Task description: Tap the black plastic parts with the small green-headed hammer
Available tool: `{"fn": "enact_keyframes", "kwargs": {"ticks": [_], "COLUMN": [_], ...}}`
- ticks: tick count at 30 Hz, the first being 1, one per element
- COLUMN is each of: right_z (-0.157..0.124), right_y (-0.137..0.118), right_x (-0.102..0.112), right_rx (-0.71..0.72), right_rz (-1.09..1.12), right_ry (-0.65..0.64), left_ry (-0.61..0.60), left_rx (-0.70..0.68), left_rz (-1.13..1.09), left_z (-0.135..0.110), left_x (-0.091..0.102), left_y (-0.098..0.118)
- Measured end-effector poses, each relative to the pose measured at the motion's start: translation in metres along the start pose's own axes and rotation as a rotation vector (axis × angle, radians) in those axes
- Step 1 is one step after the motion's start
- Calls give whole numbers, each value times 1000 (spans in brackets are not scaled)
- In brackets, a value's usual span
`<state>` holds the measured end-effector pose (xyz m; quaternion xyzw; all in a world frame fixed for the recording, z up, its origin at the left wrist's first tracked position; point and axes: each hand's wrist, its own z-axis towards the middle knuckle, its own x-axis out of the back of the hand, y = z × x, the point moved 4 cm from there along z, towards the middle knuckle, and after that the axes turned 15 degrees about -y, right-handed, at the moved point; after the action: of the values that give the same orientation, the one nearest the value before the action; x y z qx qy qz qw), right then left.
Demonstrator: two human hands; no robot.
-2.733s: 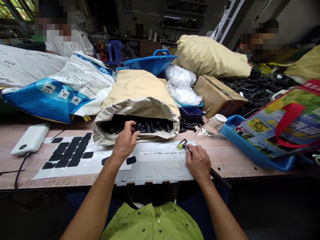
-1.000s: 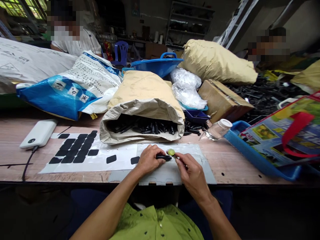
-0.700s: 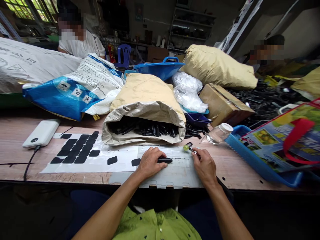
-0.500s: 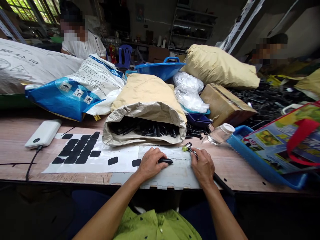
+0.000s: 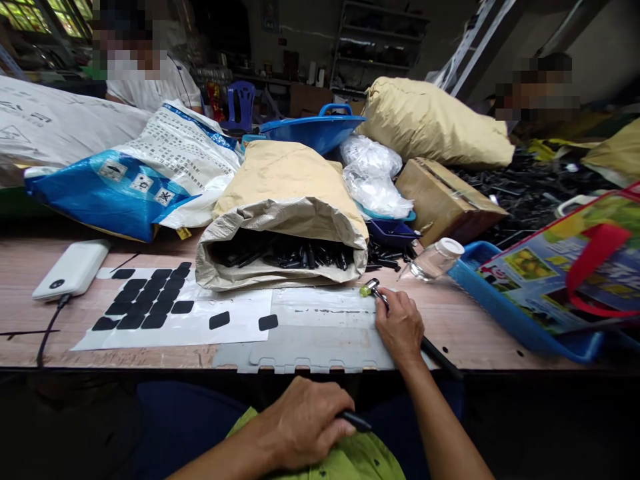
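My left hand (image 5: pixel 311 419) is closed around a black tapered plastic piece (image 5: pixel 357 421), held low over my lap in front of the table edge. The tip of this piece sticks out to the right; the rest is hidden in the fingers. On the table, my right hand (image 5: pixel 401 325) grips a small hammer (image 5: pixel 371 287) with a shiny metal head and a yellow-green face. Its black handle comes out behind the wrist. The hammer head rests over the right part of a grey board (image 5: pixel 320 333). Behind the board lies an open paper sack (image 5: pixel 280 283) with many black pieces inside.
Left of the board is a white sheet (image 5: pixel 200 333) with several black rounded pads (image 5: pixel 219 321). A white power bank (image 5: pixel 73 270) with a cable lies farther left. On the right stand a clear jar (image 5: pixel 434 260) and a blue tray (image 5: pixel 520 320). Two people sit beyond.
My left hand has drawn back from the board to my lap, carrying the black plastic piece. My right hand stays on the hammer at the board. The whole view has shifted slightly.
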<state>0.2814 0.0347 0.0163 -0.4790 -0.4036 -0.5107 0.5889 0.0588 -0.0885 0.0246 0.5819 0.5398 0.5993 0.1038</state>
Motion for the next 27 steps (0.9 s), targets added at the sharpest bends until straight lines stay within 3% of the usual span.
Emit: {"fn": "enact_keyframes", "kwargs": {"ticks": [4,7,9,11,13,15,16,18,20,23,25,27], "right_z": [0,-1,-1,-1,-1,-1,-1,-1,-1,0,0,1], "right_y": [0,0,-1,-1,-1,-1,-1,-1,-1,-2,-2,-2], "right_x": [-1,0,0,0,1,1,0,0,0,1,2,2], "right_rx": [-3,8,13,14,13,15,17,21,24,26,27,28], "right_rz": [-12,-9,-6,-5,-6,-7,-7,-5,-2,4,7,9], "right_ry": [10,24,27,25,23,22,22,23,26,32,31,26], "left_ry": [-89,-138,-173,-243,-315,-320,-277,-53,266,642,697,678], "left_rx": [313,492,522,467,313,114,42,13,148,582,817,952], "left_rz": [-114,-158,-126,-73,-34,-70,-136,-238,-222,-38,40,57], "left_z": [13,19,16,10,5,1,1,5,9,9,11,13], "left_x": [-41,-55,-54,-45,-26,6,27,78,130,190,209,217], "left_y": [-45,-79,-83,-70,-44,-17,-8,-7,-26,-71,-95,-112]}}
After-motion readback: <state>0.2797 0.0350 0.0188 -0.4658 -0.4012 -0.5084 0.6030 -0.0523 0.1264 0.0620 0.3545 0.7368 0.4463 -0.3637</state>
